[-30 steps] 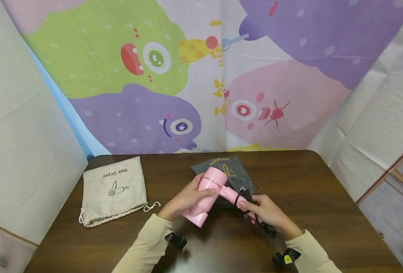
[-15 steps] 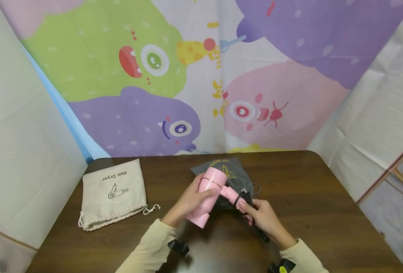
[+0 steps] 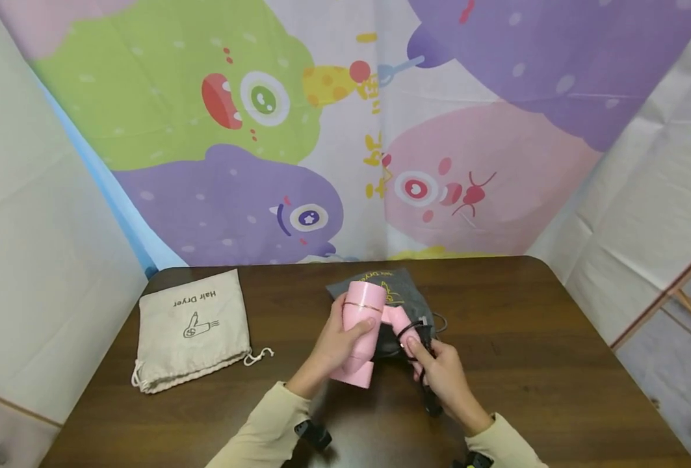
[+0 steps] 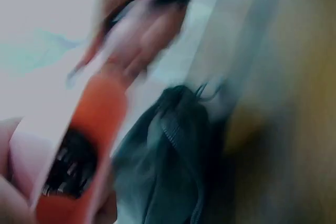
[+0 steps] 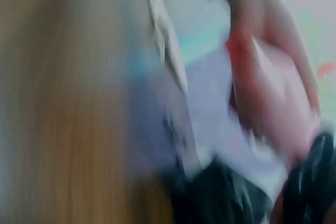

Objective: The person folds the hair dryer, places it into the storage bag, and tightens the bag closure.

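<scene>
A dark wooden table [image 3: 556, 364] stands before a cartoon-monster backdrop [image 3: 263, 130]. Over a grey pouch [image 3: 406, 296] at mid-table, the left hand [image 3: 336, 341] grips a pink hair dryer [image 3: 361, 331]; the right hand [image 3: 441, 374] clasps its handle and apparently the black cord [image 3: 430, 396]. A beige bag [image 3: 193, 328] lies far left.

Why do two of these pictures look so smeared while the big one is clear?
Head view: sharp and evenly lit, the pink hair dryer crisp between both hands. Left wrist view: motion-blurred, though the grey pouch is recognisable. Right wrist view: smeared worst, mostly streaks of colour.
</scene>
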`<state>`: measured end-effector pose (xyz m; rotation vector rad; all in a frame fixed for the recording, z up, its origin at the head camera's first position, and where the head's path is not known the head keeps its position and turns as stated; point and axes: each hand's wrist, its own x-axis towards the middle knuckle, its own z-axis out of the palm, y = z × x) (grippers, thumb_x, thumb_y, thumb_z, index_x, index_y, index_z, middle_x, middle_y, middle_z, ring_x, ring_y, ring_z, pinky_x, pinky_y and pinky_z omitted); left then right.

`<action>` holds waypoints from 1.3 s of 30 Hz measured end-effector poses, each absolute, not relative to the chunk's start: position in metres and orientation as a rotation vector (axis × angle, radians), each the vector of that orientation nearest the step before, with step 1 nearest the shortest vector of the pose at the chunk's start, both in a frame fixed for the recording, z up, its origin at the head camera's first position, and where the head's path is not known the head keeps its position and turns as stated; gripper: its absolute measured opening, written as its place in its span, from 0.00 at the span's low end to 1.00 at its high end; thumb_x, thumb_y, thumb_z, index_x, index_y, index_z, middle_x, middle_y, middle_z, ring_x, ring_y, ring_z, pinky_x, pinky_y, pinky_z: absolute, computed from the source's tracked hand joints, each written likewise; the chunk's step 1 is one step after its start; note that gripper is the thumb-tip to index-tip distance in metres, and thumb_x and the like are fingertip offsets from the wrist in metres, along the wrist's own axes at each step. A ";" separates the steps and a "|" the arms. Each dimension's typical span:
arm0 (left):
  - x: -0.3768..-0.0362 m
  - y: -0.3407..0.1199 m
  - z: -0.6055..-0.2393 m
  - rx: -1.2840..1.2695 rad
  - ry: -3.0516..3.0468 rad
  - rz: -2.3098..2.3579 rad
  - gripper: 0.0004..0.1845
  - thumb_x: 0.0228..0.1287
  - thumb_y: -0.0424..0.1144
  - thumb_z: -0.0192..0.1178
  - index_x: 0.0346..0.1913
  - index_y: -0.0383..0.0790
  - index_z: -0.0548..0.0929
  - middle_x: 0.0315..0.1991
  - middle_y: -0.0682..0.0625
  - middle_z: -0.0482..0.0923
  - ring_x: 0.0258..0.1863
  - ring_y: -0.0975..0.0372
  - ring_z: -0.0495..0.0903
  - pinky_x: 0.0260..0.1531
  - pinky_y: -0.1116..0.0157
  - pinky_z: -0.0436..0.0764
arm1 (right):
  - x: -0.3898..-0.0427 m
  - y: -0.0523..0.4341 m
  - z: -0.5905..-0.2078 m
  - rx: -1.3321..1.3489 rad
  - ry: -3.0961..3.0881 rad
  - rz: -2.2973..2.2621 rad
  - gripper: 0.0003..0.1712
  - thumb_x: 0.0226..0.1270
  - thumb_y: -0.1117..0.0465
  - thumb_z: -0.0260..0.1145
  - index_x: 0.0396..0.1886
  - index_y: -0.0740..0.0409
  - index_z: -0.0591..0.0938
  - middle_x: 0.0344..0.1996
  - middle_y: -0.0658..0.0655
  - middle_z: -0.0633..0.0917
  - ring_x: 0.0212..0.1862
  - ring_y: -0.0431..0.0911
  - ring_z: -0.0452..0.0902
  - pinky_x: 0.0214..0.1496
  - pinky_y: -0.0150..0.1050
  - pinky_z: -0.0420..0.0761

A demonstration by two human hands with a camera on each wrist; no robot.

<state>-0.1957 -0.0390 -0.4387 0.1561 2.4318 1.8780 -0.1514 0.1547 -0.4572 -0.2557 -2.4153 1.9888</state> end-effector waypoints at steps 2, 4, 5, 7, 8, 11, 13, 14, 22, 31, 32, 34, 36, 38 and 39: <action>-0.194 -0.034 -0.440 0.110 2.422 1.929 0.41 0.64 0.45 0.62 0.74 0.37 0.55 0.62 0.33 0.71 0.53 0.47 0.75 0.53 0.49 0.74 | -0.151 0.147 -0.457 -0.291 -2.349 2.029 0.19 0.70 0.56 0.62 0.26 0.68 0.78 0.10 0.49 0.73 0.14 0.41 0.69 0.18 0.33 0.68; -0.192 -0.031 -0.442 0.065 2.411 1.962 0.40 0.64 0.46 0.61 0.74 0.38 0.55 0.63 0.34 0.71 0.54 0.47 0.75 0.53 0.49 0.74 | -0.150 0.142 -0.459 -0.319 -2.321 2.043 0.19 0.70 0.55 0.62 0.27 0.68 0.78 0.10 0.49 0.73 0.14 0.41 0.70 0.19 0.33 0.69; -0.192 -0.031 -0.443 0.052 2.409 1.971 0.40 0.64 0.45 0.62 0.74 0.38 0.55 0.62 0.34 0.71 0.54 0.47 0.75 0.53 0.49 0.74 | -0.150 0.140 -0.460 -0.332 -2.318 2.041 0.19 0.70 0.55 0.61 0.27 0.68 0.78 0.10 0.49 0.73 0.14 0.41 0.70 0.19 0.33 0.69; -0.191 -0.032 -0.446 0.036 2.404 1.970 0.40 0.63 0.45 0.62 0.73 0.38 0.55 0.62 0.34 0.71 0.54 0.47 0.75 0.53 0.49 0.74 | -0.150 0.139 -0.461 -0.346 -2.323 2.046 0.19 0.70 0.56 0.61 0.27 0.69 0.78 0.10 0.49 0.73 0.14 0.42 0.71 0.18 0.33 0.69; -0.191 -0.032 -0.447 0.038 2.400 1.969 0.40 0.64 0.45 0.62 0.73 0.38 0.55 0.62 0.34 0.70 0.53 0.47 0.75 0.53 0.49 0.74 | -0.150 0.139 -0.462 -0.349 -2.330 2.045 0.18 0.70 0.56 0.61 0.28 0.69 0.78 0.11 0.49 0.73 0.14 0.42 0.71 0.18 0.32 0.69; -0.191 -0.032 -0.449 0.034 2.380 1.968 0.40 0.64 0.46 0.62 0.73 0.38 0.55 0.63 0.34 0.70 0.53 0.47 0.75 0.52 0.49 0.75 | -0.150 0.141 -0.462 -0.355 -2.351 2.044 0.18 0.71 0.56 0.61 0.29 0.69 0.78 0.11 0.49 0.74 0.14 0.42 0.71 0.17 0.32 0.68; -0.191 -0.032 -0.450 0.031 2.372 1.970 0.41 0.64 0.46 0.62 0.74 0.38 0.55 0.63 0.34 0.69 0.53 0.46 0.75 0.52 0.49 0.75 | -0.150 0.143 -0.462 -0.346 -2.372 2.053 0.18 0.71 0.56 0.61 0.29 0.69 0.78 0.12 0.50 0.75 0.14 0.41 0.71 0.16 0.31 0.68; -0.191 -0.033 -0.450 0.036 2.373 1.968 0.41 0.64 0.46 0.62 0.74 0.37 0.54 0.63 0.34 0.69 0.53 0.46 0.75 0.52 0.48 0.75 | -0.150 0.144 -0.461 -0.334 -2.382 2.060 0.18 0.71 0.56 0.61 0.30 0.69 0.78 0.13 0.51 0.76 0.14 0.41 0.72 0.17 0.31 0.68; -0.191 -0.036 -0.449 0.009 2.347 2.001 0.41 0.63 0.45 0.63 0.73 0.36 0.55 0.64 0.34 0.68 0.54 0.46 0.74 0.54 0.49 0.74 | -0.153 0.156 -0.457 -0.200 -2.453 2.144 0.20 0.71 0.53 0.61 0.41 0.70 0.78 0.23 0.60 0.84 0.18 0.43 0.78 0.22 0.34 0.75; -0.189 -0.034 -0.445 -0.016 2.353 2.054 0.41 0.63 0.44 0.63 0.73 0.36 0.55 0.65 0.36 0.68 0.54 0.48 0.74 0.53 0.50 0.74 | -0.154 0.152 -0.457 -0.265 -2.399 2.209 0.21 0.73 0.49 0.58 0.41 0.67 0.76 0.17 0.54 0.81 0.15 0.43 0.74 0.19 0.36 0.75; -0.188 -0.034 -0.445 -0.028 2.353 2.065 0.41 0.63 0.44 0.63 0.73 0.37 0.55 0.65 0.36 0.68 0.54 0.48 0.74 0.53 0.51 0.74 | -0.154 0.151 -0.457 -0.274 -2.387 2.194 0.21 0.73 0.49 0.58 0.40 0.67 0.77 0.16 0.54 0.80 0.14 0.43 0.74 0.18 0.36 0.75; -0.187 -0.032 -0.444 -0.039 2.349 2.094 0.41 0.63 0.44 0.63 0.73 0.37 0.56 0.64 0.36 0.69 0.54 0.49 0.74 0.53 0.52 0.73 | -0.154 0.148 -0.456 -0.292 -2.363 2.159 0.22 0.73 0.48 0.58 0.39 0.67 0.77 0.16 0.54 0.80 0.14 0.43 0.73 0.17 0.36 0.74; -0.185 -0.031 -0.442 -0.045 2.344 2.120 0.41 0.63 0.44 0.63 0.73 0.38 0.56 0.64 0.36 0.69 0.53 0.49 0.75 0.52 0.53 0.74 | -0.153 0.145 -0.455 -0.315 -2.348 2.127 0.23 0.73 0.48 0.58 0.37 0.67 0.78 0.15 0.53 0.80 0.13 0.42 0.73 0.17 0.36 0.74; -0.183 -0.031 -0.441 -0.059 2.348 2.128 0.41 0.63 0.44 0.64 0.73 0.38 0.56 0.63 0.36 0.70 0.53 0.49 0.75 0.52 0.54 0.74 | -0.152 0.142 -0.454 -0.344 -2.326 2.113 0.23 0.72 0.48 0.59 0.36 0.68 0.78 0.15 0.53 0.80 0.12 0.42 0.72 0.16 0.35 0.74; -0.183 -0.030 -0.440 -0.059 2.350 2.132 0.41 0.63 0.44 0.64 0.73 0.38 0.56 0.63 0.36 0.70 0.52 0.49 0.75 0.51 0.54 0.74 | -0.152 0.141 -0.453 -0.357 -2.314 2.113 0.23 0.72 0.48 0.59 0.35 0.68 0.78 0.14 0.53 0.79 0.12 0.42 0.72 0.16 0.35 0.74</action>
